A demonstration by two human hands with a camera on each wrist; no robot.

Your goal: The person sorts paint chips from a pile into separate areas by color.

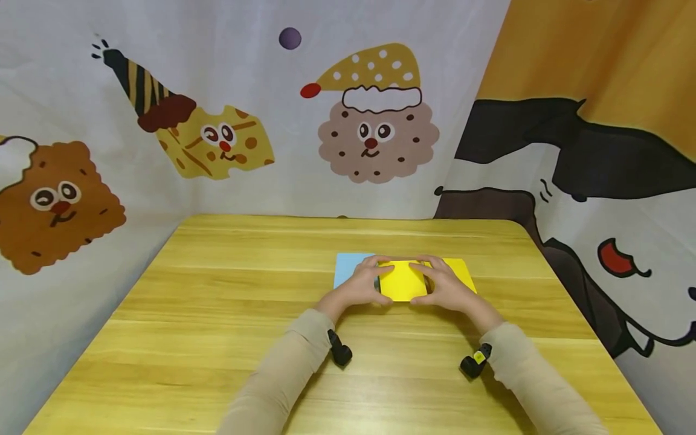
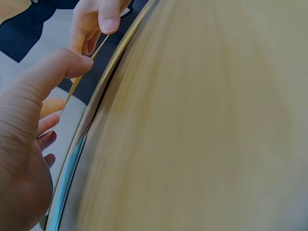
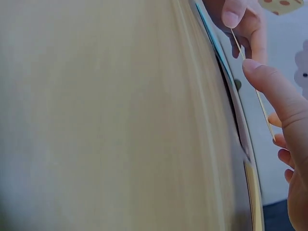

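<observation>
A small yellow sheet (image 1: 402, 281), thin like paper or card, is raised off the table between both hands. My left hand (image 1: 360, 286) pinches its left side, thumb at the near edge and fingers at the far edge. On the opposite side my right hand (image 1: 450, 287) grips it the same way. In the right wrist view the sheet (image 3: 262, 108) appears edge-on as a thin line. Beneath and behind the hands lie a light blue sheet (image 1: 347, 266) at left and another yellow sheet (image 1: 461, 273) at right. Something dark between these two is mostly hidden.
The wooden table (image 1: 217, 338) extends around the arms, its far edge close to a printed curtain (image 1: 244, 54). Small black devices sit at the left cuff (image 1: 340, 351) and the right cuff (image 1: 474, 364).
</observation>
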